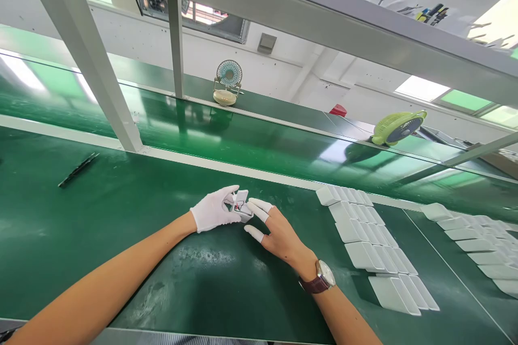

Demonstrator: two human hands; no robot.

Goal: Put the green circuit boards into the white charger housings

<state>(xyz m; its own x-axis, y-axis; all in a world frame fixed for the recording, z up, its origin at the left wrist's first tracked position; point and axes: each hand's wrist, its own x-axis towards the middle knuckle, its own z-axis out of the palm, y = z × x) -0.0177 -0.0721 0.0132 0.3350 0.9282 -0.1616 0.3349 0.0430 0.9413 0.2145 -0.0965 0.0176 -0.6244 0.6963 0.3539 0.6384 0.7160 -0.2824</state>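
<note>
Green work surface [154, 226], its near edge bordering the view; rows of white housings [376, 232] stand on it to the right; the left hand [216, 208], gloved in white, is clamped on a small open white case [243, 210] with wires inside, above the middle of the surface; the right hand [275, 229], white cots on its fingers, is at the case's right side, fingers and thumb apart; whether it grips cannot be told; a dark pen-like tool [78, 170] lies far left.

Worktop [154, 237]: open green stretch along its left side, broken by one dark pen-like tool [78, 170]. Right side: rows of white housings [366, 229], blocking. Far edge: upright post [95, 59].
</note>
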